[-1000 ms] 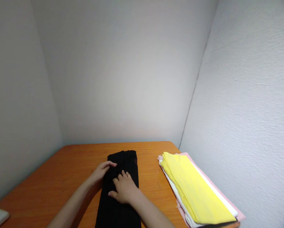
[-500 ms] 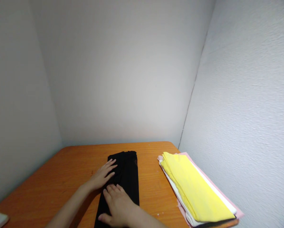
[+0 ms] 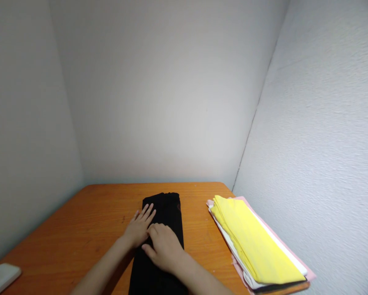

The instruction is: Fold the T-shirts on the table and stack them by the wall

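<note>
A long, folded black garment (image 3: 167, 213), which looks like trousers with a gathered waistband at the far end, lies lengthwise on the table in front of me. Flat on its left edge rests my left hand (image 3: 140, 227), with its fingers spread over the cloth. Just nearer and to the right, my right hand (image 3: 163, 246) lies palm down on the garment. Its fingers are bent with the tips partly hidden, and the thumb stands apart. Neither hand lifts the cloth.
To the right, a stack of folded cloths has a yellow one (image 3: 254, 246) on top, with white and pink ones beneath. A white object (image 3: 3, 276) sits at the lower left of the wooden table (image 3: 79, 217). Walls stand behind and on both sides.
My right hand has moved farther up the garment, close to my left hand, and its fingers are more bent. My left hand stays spread at the left edge. The view has shifted slightly.
</note>
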`<state>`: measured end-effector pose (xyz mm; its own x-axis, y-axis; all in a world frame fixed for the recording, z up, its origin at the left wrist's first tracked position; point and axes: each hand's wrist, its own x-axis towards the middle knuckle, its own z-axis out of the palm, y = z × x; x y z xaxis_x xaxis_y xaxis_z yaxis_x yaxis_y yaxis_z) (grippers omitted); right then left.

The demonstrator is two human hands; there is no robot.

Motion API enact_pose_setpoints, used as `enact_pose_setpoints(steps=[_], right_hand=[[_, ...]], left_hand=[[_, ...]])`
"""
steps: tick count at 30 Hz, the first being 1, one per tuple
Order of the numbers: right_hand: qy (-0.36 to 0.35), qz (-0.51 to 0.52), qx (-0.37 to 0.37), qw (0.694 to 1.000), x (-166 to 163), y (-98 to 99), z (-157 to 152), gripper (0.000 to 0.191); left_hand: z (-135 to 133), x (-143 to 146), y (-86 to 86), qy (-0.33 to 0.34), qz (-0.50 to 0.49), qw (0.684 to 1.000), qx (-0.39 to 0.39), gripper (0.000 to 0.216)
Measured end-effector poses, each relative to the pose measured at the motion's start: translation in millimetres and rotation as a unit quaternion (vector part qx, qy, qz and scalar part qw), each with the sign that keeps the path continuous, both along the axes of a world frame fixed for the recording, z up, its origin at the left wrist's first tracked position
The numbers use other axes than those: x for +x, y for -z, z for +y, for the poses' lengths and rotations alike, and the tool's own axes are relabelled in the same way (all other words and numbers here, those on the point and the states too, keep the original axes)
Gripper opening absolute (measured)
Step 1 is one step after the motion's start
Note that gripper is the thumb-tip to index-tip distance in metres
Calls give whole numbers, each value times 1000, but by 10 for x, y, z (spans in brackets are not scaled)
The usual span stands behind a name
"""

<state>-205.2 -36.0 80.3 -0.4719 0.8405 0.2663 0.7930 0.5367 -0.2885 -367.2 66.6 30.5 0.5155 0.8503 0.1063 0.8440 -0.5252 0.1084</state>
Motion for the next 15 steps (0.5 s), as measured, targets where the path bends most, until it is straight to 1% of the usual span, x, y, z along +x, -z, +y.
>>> enact_pose_setpoints(steps=[3, 5, 8, 10, 13, 15], right_hand=[[-22, -9, -29, 999, 34, 102, -110, 75], [-35, -18, -43, 998, 67, 166, -192, 85], [-40, -35, -58, 997, 82, 205, -255, 85], [-38, -42, -61, 997, 71, 198, -250, 85], [-46, -43, -65, 996, 104, 168, -223, 86], [-50, -40, -78, 995, 205, 143, -233, 84]], left_hand=[[-5, -13, 54, 4, -31, 999, 11, 56], [0, -26, 94, 6, -49, 999, 11, 55], [17, -30, 136, 7, -70, 997, 21, 53], [22, -20, 128, 13, -75, 996, 34, 52], [-22, -14, 41, 29, -79, 995, 62, 51], [-107, -47, -42, 50, -93, 990, 90, 51]])
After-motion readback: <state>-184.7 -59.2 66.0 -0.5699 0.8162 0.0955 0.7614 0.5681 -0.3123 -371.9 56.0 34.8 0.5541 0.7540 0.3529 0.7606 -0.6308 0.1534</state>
